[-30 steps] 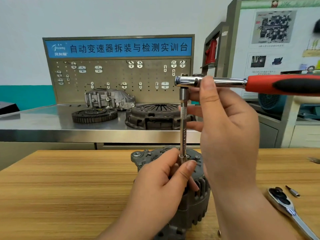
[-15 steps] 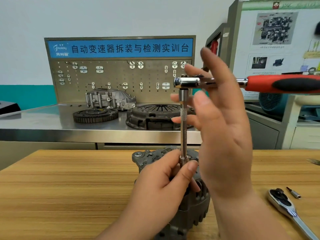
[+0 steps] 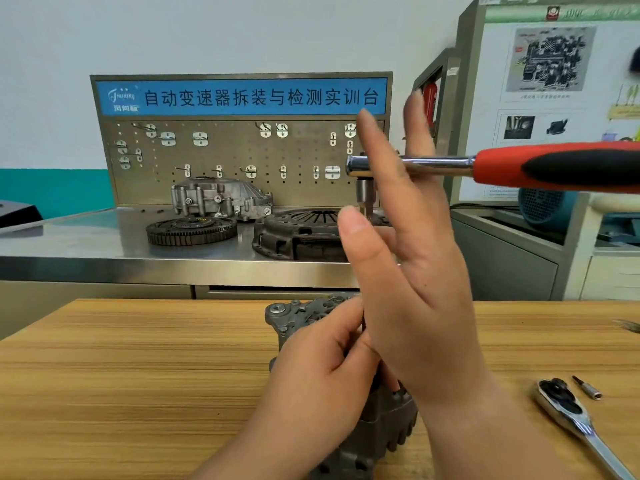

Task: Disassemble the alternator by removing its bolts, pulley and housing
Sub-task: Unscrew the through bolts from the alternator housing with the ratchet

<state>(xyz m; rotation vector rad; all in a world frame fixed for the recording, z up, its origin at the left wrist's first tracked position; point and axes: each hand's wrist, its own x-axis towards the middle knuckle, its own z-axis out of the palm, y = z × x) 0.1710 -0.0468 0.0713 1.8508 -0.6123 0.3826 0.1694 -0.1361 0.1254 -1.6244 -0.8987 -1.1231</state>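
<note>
Right hand (image 3: 415, 306): fingers (image 3: 375, 147) straight and splayed, pointing up, gripping nothing. They are crossing in front of the ratchet (image 3: 519, 168) near its head; cannot tell whether they touch it.

Left hand (image 3: 322, 382): fingers are curling in and pinching the foot of the extension (image 3: 364, 194), right on top of the alternator (image 3: 294, 317).

The extension is standing upright from the alternator to the ratchet head. The red-and-black handle is sticking out level to the right.

Alternator: dark grey cast housing, vent slots along the lower flank, and a mounting lug with a bright bushed hole at upper left. It is sitting on the wooden table (image 3: 138, 375), directly under both hands and mostly hidden by them.

A second ratchet (image 3: 571, 414) and a small bit (image 3: 588, 391) are lying on the table, well to the right.
</note>
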